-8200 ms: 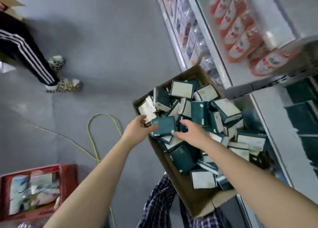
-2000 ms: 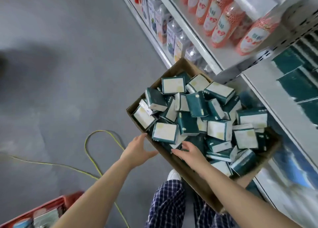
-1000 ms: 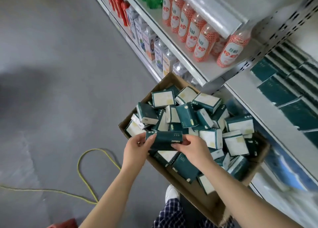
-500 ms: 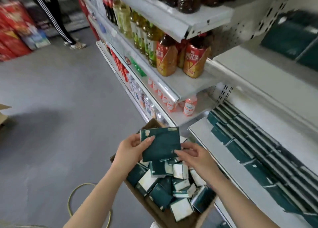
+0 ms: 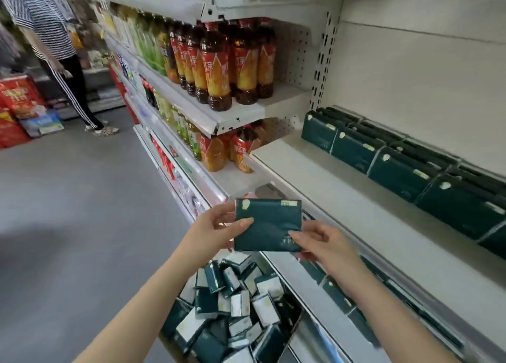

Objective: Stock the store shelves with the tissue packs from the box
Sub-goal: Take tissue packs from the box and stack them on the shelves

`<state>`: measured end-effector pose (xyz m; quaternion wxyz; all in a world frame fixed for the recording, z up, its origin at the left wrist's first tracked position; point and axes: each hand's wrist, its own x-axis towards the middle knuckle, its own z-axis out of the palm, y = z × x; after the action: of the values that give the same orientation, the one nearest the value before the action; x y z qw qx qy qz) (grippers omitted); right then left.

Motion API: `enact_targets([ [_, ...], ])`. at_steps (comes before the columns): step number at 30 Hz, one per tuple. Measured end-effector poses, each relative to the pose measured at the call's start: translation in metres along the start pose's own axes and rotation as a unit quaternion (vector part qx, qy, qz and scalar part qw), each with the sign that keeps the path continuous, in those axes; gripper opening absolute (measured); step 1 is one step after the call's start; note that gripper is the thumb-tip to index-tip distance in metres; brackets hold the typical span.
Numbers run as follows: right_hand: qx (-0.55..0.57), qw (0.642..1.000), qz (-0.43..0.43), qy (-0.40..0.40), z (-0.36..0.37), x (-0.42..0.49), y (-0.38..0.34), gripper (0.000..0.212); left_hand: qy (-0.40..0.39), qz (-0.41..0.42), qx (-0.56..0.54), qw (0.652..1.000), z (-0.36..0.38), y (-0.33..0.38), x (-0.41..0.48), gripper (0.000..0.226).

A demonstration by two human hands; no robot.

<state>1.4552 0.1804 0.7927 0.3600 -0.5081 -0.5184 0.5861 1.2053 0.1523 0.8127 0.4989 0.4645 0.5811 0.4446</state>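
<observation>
I hold one dark green tissue pack (image 5: 267, 223) upright in front of me with both hands. My left hand (image 5: 212, 232) pinches its left edge, thumb on the front face. My right hand (image 5: 323, 242) pinches its lower right corner. Below my hands lies the box (image 5: 232, 313), heaped with several green and white tissue packs. On the white shelf (image 5: 342, 198) to the right, a row of matching green packs (image 5: 405, 165) stands along the back wall, leaving the shelf's front strip bare.
Shelves of bottled tea (image 5: 219, 61) run along the left of the unit. A person in a striped top (image 5: 52, 42) stands far down the grey aisle. Red cartons (image 5: 16, 108) sit at the far left. More green packs (image 5: 342, 294) fill the shelf below.
Both hands took a pack out of the box and raised it to shelf height. My view swung up from the box to the shelves.
</observation>
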Motion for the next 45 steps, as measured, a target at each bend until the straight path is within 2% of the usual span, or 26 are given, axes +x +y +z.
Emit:
enact_targets([
  [4, -0.002, 0.999, -0.031, 0.024, -0.029, -0.017, -0.022, 0.026, -0.023, 0.016, 0.039, 0.999, 0.021, 0.016, -0.003, 0.05],
  [8, -0.021, 0.997, -0.052, 0.056, -0.054, -0.034, -0.036, 0.025, -0.068, 0.047, 0.067, 0.994, 0.043, 0.037, 0.003, 0.021],
  [15, -0.04, 0.988, -0.068, 0.13, -0.095, -0.06, -0.057, 0.026, -0.125, 0.096, 0.147, 0.977, 0.09, 0.075, 0.037, 0.022],
  [20, -0.057, 0.974, -0.085, 0.201, -0.139, -0.082, -0.061, 0.024, -0.179, 0.132, 0.154, 0.963, 0.15, 0.089, 0.055, 0.02],
  [24, -0.075, 0.954, -0.075, 0.282, -0.191, -0.113, -0.044, 0.023, -0.261, 0.158, 0.18, 0.935, 0.223, 0.094, 0.06, 0.018],
  [26, -0.082, 0.942, -0.067, 0.318, -0.221, -0.136, -0.032, 0.02, -0.302, 0.158, 0.183, 0.922, 0.266, 0.097, 0.057, 0.023],
  [30, -0.061, 0.925, -0.037, 0.374, -0.27, -0.177, -0.006, 0.02, -0.335, 0.186, 0.231, 0.894, 0.343, 0.095, 0.046, 0.037],
  [32, -0.071, 0.915, -0.022, 0.396, -0.291, -0.194, 0.007, 0.024, -0.358, 0.167, 0.245, 0.885, 0.377, 0.09, 0.042, 0.025],
  [34, -0.085, 0.907, -0.004, 0.412, -0.313, -0.213, 0.02, 0.027, -0.381, 0.181, 0.32, 0.848, 0.413, 0.088, 0.033, 0.012],
  [36, -0.109, 0.903, 0.015, 0.414, -0.331, -0.226, 0.032, 0.025, -0.383, 0.222, 0.411, 0.797, 0.442, 0.089, 0.026, 0.026],
  [37, -0.123, 0.901, 0.022, 0.414, -0.339, -0.232, 0.037, 0.025, -0.377, 0.231, 0.435, 0.784, 0.456, 0.088, 0.023, 0.031],
  [42, -0.172, 0.88, 0.056, 0.439, -0.358, -0.237, 0.053, 0.026, -0.324, 0.275, 0.495, 0.757, 0.494, 0.077, 0.017, 0.034],
  [45, -0.224, 0.863, 0.06, 0.449, -0.362, -0.23, 0.054, 0.028, -0.298, 0.289, 0.495, 0.763, 0.501, 0.074, 0.02, 0.034],
])
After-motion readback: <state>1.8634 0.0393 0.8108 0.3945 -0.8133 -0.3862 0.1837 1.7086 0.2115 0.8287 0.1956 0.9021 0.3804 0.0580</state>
